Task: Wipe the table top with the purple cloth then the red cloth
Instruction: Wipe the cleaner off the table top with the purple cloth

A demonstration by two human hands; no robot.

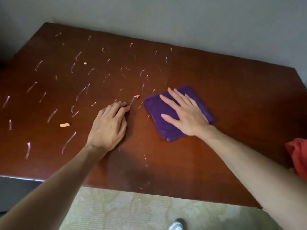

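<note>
Pressing purple cloth (167,113) flat, right hand (184,113) fingers spread, mid-table (232,90).

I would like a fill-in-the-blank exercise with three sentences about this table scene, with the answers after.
1. The right hand presses flat on the folded ____ cloth.
2. The crumpled red cloth lies at the table's ____ edge.
3. The brown wooden table top carries many pale chalk streaks on its ____ half.

Answers: purple; right; left
</note>
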